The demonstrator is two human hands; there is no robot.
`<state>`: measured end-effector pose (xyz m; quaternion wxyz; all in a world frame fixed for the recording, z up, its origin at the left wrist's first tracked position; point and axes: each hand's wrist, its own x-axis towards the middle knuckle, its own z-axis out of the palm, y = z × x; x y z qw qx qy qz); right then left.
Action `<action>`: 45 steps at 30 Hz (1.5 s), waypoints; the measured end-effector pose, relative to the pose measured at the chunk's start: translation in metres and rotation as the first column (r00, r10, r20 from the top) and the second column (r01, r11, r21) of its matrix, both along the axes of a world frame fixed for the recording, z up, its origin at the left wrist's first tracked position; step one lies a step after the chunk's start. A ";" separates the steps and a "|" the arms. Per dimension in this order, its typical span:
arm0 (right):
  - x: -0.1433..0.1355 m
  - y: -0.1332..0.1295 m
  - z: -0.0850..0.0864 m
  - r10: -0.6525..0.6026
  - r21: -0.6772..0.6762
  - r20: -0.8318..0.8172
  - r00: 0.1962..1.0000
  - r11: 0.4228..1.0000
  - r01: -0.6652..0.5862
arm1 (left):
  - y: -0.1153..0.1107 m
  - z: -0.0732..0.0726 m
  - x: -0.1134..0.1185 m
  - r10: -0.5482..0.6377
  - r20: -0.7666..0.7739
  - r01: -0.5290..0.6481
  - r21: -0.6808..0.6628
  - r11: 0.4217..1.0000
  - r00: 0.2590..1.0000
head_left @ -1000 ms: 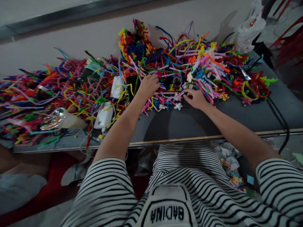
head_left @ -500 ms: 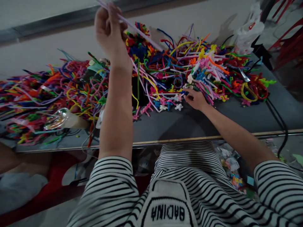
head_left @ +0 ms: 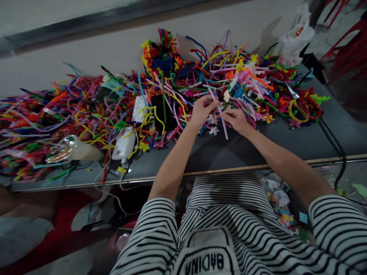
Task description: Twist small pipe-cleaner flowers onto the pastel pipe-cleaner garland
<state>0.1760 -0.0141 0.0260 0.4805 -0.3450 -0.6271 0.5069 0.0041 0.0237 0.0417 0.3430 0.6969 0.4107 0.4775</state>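
A light purple pipe cleaner [head_left: 224, 129] runs slantwise between my two hands, near the table's front edge. My left hand [head_left: 204, 108] pinches its upper part. On its middle, just to the right, the fingers of my right hand [head_left: 235, 119] are closed. Behind my hands lies a heap of coloured pipe cleaners [head_left: 195, 82], some shaped into small flowers. One white flower [head_left: 213, 130] rests on the table just below my left hand's fingers.
The grey table [head_left: 286, 143] has scissors [head_left: 298, 109] at the right and a white bag [head_left: 295, 40] behind them. A white power bank [head_left: 124, 144] with a cable, a clear plastic cup [head_left: 77, 149] and more pipe cleaners lie left. A person's leg shows at lower left.
My left hand has come down from the upper left with the purple pipe cleaner and now meets my right hand, which has closed on it. The view has shifted slightly.
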 end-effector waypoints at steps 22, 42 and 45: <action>0.007 0.017 -0.014 -0.307 0.119 0.071 0.949 0.947 0.298 | -0.029 -0.020 -0.003 -0.066 -0.272 0.080 0.040 0.996 0.960; -0.001 0.009 -0.010 -0.351 0.163 -0.179 0.919 0.911 0.379 | -0.047 -0.014 0.017 -0.205 -0.202 0.196 -0.068 0.978 0.958; 0.000 0.009 -0.012 -0.410 0.216 -0.165 0.897 0.872 0.439 | -0.050 -0.012 0.019 -0.188 -0.247 0.172 -0.085 0.981 0.950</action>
